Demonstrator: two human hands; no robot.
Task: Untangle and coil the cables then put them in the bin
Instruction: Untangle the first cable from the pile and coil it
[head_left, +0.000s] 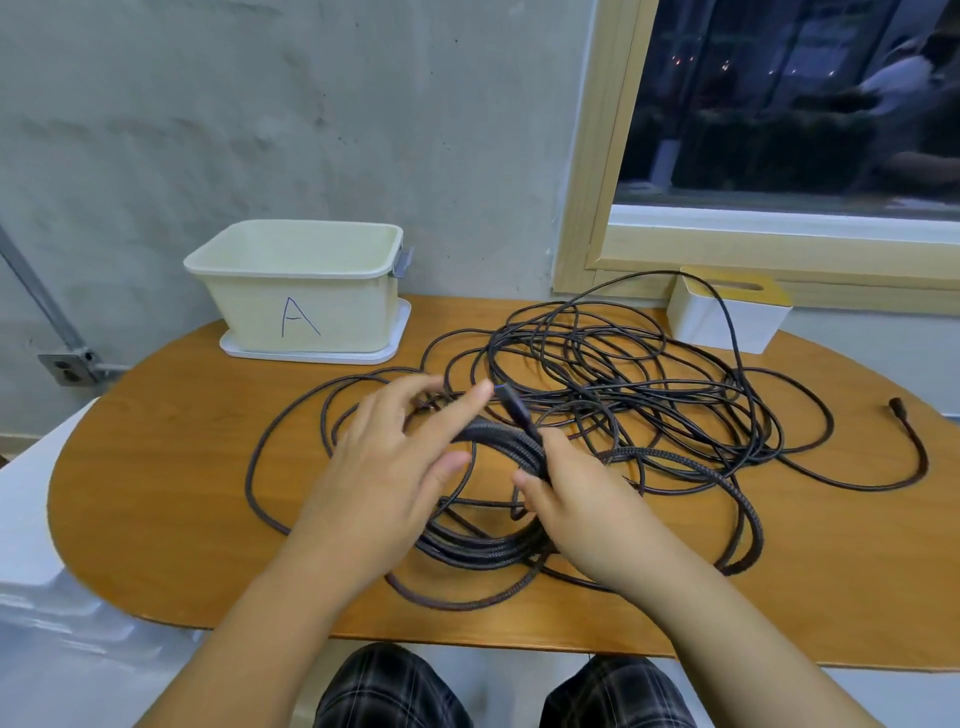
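Observation:
A tangle of dark cables sprawls over the middle of the wooden table. A thicker braided cable lies partly wound into a coil near the front edge. My right hand grips the bundled top of that coil, where a plug end sticks up. My left hand hovers just left of the bundle with fingers spread and straight, holding nothing. A cream bin marked "A" stands at the back left, and nothing shows inside it.
The bin sits on a white tray. A white box with a yellow lid stands at the back right under the window; one thin cable arches over it. Another connector end lies far right. A white surface adjoins the table's left.

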